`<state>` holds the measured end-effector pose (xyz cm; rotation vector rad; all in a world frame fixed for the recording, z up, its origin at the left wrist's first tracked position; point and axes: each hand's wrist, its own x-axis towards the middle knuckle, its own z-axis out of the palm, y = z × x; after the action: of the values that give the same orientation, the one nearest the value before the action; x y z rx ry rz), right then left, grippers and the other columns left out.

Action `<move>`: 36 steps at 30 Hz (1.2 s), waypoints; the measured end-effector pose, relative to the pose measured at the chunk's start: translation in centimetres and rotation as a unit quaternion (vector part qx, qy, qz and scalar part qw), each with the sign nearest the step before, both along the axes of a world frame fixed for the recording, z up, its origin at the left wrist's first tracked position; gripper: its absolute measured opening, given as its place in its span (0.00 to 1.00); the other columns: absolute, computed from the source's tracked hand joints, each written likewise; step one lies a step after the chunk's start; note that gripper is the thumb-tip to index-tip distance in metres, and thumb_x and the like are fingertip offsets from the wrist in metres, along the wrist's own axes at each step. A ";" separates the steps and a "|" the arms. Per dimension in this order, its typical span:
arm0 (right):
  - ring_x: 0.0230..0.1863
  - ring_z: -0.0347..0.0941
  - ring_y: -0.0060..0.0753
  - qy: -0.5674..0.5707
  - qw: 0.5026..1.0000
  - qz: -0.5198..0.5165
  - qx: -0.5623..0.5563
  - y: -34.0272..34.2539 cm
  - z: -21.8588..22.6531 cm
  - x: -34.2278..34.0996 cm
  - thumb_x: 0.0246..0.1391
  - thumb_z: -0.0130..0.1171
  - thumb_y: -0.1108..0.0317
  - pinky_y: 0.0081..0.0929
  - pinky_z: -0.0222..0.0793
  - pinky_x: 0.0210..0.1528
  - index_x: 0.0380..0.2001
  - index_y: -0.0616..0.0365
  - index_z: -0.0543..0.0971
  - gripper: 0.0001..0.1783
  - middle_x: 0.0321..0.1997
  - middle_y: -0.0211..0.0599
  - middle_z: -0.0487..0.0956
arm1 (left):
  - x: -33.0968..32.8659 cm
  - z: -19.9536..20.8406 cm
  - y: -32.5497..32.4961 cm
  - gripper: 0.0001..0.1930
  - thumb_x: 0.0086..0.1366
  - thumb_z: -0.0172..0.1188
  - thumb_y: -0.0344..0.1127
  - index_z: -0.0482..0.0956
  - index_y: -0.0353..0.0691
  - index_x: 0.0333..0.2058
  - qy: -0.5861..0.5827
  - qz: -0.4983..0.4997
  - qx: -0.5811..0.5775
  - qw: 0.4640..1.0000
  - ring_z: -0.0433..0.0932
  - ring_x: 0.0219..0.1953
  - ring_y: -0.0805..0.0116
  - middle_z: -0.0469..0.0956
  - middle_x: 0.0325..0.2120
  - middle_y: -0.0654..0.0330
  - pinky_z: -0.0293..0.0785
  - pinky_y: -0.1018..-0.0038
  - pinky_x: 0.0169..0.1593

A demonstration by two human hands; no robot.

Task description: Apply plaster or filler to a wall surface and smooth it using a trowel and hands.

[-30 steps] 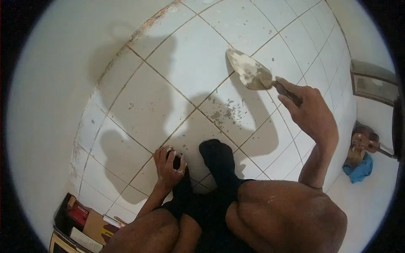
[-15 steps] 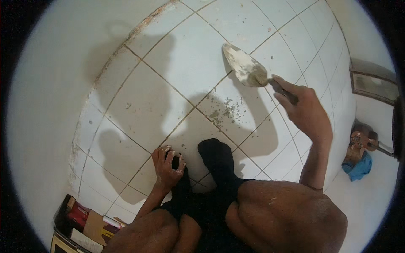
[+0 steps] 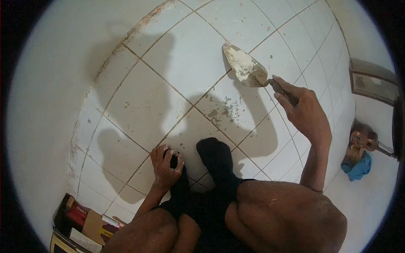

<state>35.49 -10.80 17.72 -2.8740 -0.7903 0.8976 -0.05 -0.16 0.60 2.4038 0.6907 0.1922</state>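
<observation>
My right hand (image 3: 304, 110) is wrapped round the dark handle of a pointed trowel (image 3: 243, 65). The blade carries a patch of white paste and grey residue, and it is held over the white tiled floor (image 3: 168, 55). Lower down, my left hand (image 3: 166, 166) rests by my left foot in its black sock, part of the sock showing between thumb and forefinger. Its fingers are bent and apart, holding nothing, with white residue on their tips. My right foot (image 3: 214, 154), also in a black sock, is planted on the tiles.
Grey crumbs (image 3: 221, 110) are scattered on the tiles ahead of my feet. A pale wall (image 3: 46, 114) with a crusty lower edge runs along the left. At lower left stands a box of items (image 3: 90, 225). A brown guitar-like object (image 3: 362, 139) and blue cloth (image 3: 357, 167) lie right.
The trowel has barely moved, but the dark patches across its white paste have cleared. Thumb and forefinger of my left hand now form a wider gap.
</observation>
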 end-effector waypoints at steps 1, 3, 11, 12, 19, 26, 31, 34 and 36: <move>0.24 0.77 0.41 -0.011 1.000 -0.003 0.007 -0.6 1.0 0.2 0.57 0.58 0.65 0.35 0.74 0.37 0.53 0.51 0.78 0.19 0.29 0.49 0.82 | 0.8 0.1 0.0 0.11 0.48 0.66 0.28 0.74 0.37 0.31 -0.008 -0.005 -0.017 1.000 0.67 0.46 0.50 0.70 0.40 0.49 0.62 0.55 0.51; 0.24 0.77 0.42 -0.022 0.997 0.013 0.066 -1.8 1.1 0.5 0.58 0.58 0.64 0.36 0.75 0.38 0.53 0.50 0.78 0.19 0.28 0.48 0.82 | 1.1 0.2 0.1 0.11 0.48 0.66 0.29 0.74 0.37 0.31 -0.009 -0.005 -0.030 1.000 0.67 0.46 0.50 0.70 0.40 0.49 0.62 0.55 0.51; 0.34 0.81 0.37 0.000 1.000 0.005 0.023 0.0 2.1 0.8 0.58 0.59 0.65 0.35 0.75 0.41 0.56 0.51 0.76 0.21 0.38 0.52 0.83 | 1.2 0.4 0.1 0.11 0.50 0.65 0.28 0.72 0.38 0.31 -0.012 -0.009 -0.033 0.999 0.68 0.45 0.48 0.70 0.40 0.48 0.63 0.55 0.49; 0.34 0.81 0.36 -0.016 1.000 0.007 -0.005 0.5 2.1 0.6 0.58 0.59 0.65 0.35 0.75 0.41 0.56 0.50 0.76 0.21 0.37 0.51 0.83 | 1.0 0.3 0.0 0.11 0.50 0.65 0.28 0.72 0.38 0.31 -0.010 -0.007 -0.033 0.999 0.68 0.45 0.48 0.70 0.40 0.48 0.63 0.55 0.49; 0.32 0.79 0.46 0.002 1.000 0.006 0.007 -0.3 1.5 0.2 0.58 0.57 0.63 0.39 0.74 0.41 0.52 0.51 0.79 0.19 0.32 0.49 0.82 | 0.6 0.4 0.2 0.12 0.48 0.66 0.29 0.74 0.37 0.31 -0.007 -0.005 -0.015 1.000 0.67 0.46 0.50 0.70 0.40 0.49 0.62 0.56 0.50; 0.32 0.79 0.46 -0.003 0.999 0.036 -0.007 0.1 1.2 1.2 0.57 0.57 0.64 0.38 0.74 0.42 0.52 0.54 0.79 0.19 0.32 0.51 0.81 | 0.4 0.0 0.1 0.11 0.49 0.66 0.29 0.74 0.37 0.31 -0.001 -0.006 -0.011 1.000 0.67 0.45 0.50 0.70 0.40 0.49 0.62 0.57 0.50; 0.35 0.77 0.41 -0.029 0.999 0.035 -0.023 2.2 1.4 1.1 0.58 0.59 0.64 0.37 0.71 0.45 0.55 0.51 0.77 0.21 0.39 0.50 0.83 | 1.0 0.3 -0.1 0.10 0.49 0.66 0.29 0.74 0.37 0.30 0.002 0.000 -0.014 1.000 0.68 0.45 0.51 0.70 0.39 0.50 0.62 0.57 0.50; 0.26 0.76 0.36 -0.058 0.995 0.086 0.003 -0.4 0.6 0.9 0.58 0.58 0.65 0.36 0.73 0.38 0.55 0.51 0.77 0.20 0.30 0.48 0.83 | 0.4 -0.1 0.1 0.10 0.50 0.65 0.29 0.74 0.37 0.31 -0.007 -0.002 -0.016 1.000 0.68 0.44 0.50 0.70 0.39 0.49 0.62 0.55 0.49; 0.18 0.71 0.26 -0.022 0.998 0.054 -0.020 1.2 1.6 0.9 0.58 0.59 0.66 0.34 0.74 0.31 0.56 0.51 0.77 0.21 0.21 0.39 0.80 | 0.4 -0.1 -0.1 0.10 0.52 0.64 0.30 0.73 0.38 0.31 -0.005 -0.004 -0.026 1.000 0.68 0.44 0.49 0.70 0.38 0.49 0.63 0.54 0.48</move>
<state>36.36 -9.59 19.32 -2.9203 -0.9503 0.8736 0.30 -0.25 0.47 2.3545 0.6723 0.1815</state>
